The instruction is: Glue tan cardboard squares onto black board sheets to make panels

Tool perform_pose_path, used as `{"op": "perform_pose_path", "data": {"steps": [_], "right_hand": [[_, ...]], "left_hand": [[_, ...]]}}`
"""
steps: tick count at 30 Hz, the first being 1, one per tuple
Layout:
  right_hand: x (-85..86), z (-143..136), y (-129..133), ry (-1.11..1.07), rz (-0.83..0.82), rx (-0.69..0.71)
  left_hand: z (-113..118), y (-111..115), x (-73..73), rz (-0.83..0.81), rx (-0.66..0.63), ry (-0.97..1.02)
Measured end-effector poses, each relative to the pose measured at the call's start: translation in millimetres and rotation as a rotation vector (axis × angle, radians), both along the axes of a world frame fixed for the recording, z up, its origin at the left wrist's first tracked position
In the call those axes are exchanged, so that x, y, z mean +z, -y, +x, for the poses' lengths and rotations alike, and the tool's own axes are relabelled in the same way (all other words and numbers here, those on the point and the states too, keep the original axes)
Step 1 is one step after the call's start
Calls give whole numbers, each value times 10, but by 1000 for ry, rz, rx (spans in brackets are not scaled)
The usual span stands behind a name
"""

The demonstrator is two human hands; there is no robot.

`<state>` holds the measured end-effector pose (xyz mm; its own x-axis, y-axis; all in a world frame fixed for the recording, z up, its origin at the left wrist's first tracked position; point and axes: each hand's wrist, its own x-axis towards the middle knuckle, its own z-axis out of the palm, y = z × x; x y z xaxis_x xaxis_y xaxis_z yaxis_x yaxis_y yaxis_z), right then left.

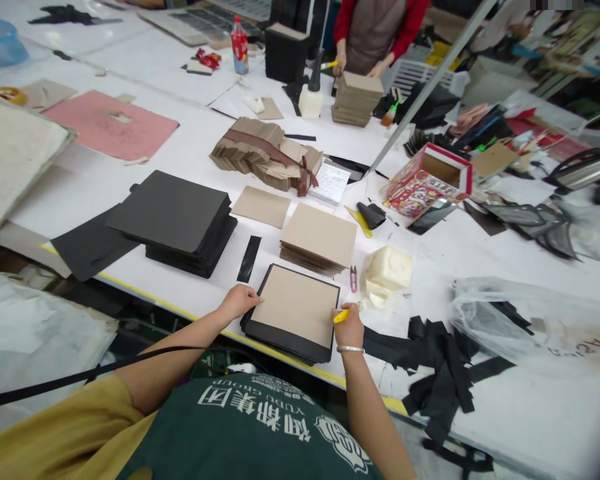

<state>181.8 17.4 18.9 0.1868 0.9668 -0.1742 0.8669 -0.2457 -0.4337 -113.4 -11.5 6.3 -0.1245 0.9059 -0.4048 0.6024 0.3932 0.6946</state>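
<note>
A beige cardboard sheet point(297, 307) lies on a black panel, atop a stack of black panels point(285, 343) at the table's front edge. My left hand point(240, 303) pinches the cardboard's left edge, fingers closed. At the right edge, my right hand point(349, 328) is closed around a yellow-handled brush point(342, 316) and touches the cardboard's side. The brush points toward a cut-open pale plastic container point(389, 270). Behind the cardboard sits a pile of similar sheets point(320, 233), with pink thread snips point(354, 279) beside it.
A tall black stack point(173, 213) stands at left, near a black strip point(249, 259). Tied cardboard pieces point(260, 153) lie farther back. Black strips point(440, 367) hang over the front edge at right. A slanted metal pole point(430, 87) rises near a red box point(425, 183). A co-worker point(375, 33) stands opposite.
</note>
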Motion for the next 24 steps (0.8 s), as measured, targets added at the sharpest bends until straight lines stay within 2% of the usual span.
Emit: {"op": "perform_pose_path", "data": {"steps": [5, 12, 24], "right_hand": [[-13, 32, 8, -4, 4, 1], [-37, 56, -4, -18, 9, -14], [-21, 77, 26, 39, -9, -21]], "left_hand": [[33, 3, 64, 16, -28, -9], [42, -18, -58, -11, -55, -68], [42, -18, -57, -47, -173, -107]]}}
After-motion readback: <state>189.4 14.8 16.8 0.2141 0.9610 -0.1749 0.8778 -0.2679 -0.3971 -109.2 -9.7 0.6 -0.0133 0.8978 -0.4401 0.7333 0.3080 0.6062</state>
